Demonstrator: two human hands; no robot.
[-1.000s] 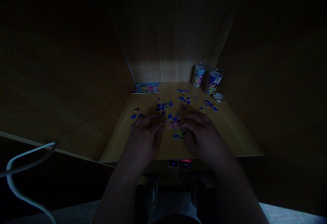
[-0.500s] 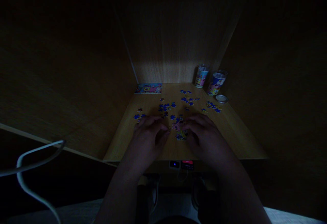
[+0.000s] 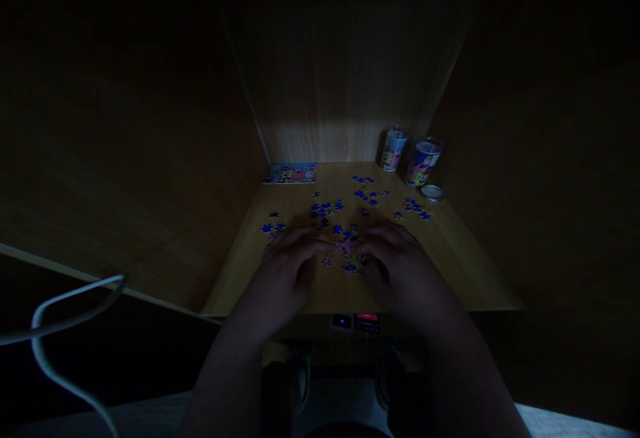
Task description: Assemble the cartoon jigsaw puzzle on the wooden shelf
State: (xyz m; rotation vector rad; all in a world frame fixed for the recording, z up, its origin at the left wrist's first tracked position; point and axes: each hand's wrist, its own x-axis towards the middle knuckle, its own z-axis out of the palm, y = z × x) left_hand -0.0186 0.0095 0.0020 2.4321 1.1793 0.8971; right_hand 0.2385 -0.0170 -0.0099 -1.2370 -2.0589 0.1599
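My left hand (image 3: 290, 261) is over the left of the desk, its index finger stretched toward the middle and its thumb lower down; nothing shows between them. Just by that fingertip a small puzzle piece (image 3: 328, 259) lies loose. A cluster of joined jigsaw puzzle pieces (image 3: 353, 265), pink, yellow and blue, sits between both hands. The fingertips of my right hand (image 3: 397, 261) are curled in against the cluster's right edge and hide part of it. Loose blue pieces (image 3: 338, 229) lie just beyond the cluster.
More puzzle pieces (image 3: 320, 211) are scattered farther back, with others (image 3: 417, 207) at right. A cartoon picture card (image 3: 293, 173) lies at the back left. Two cartoon cans (image 3: 393, 151) (image 3: 423, 165) stand at back right, beside a round lid (image 3: 433, 193). A phone (image 3: 367, 322) is below the front edge.
My left hand has opened from its pinch and drawn slightly left, leaving a small puzzle piece in sight on the desk. The right hand stays at the cluster.
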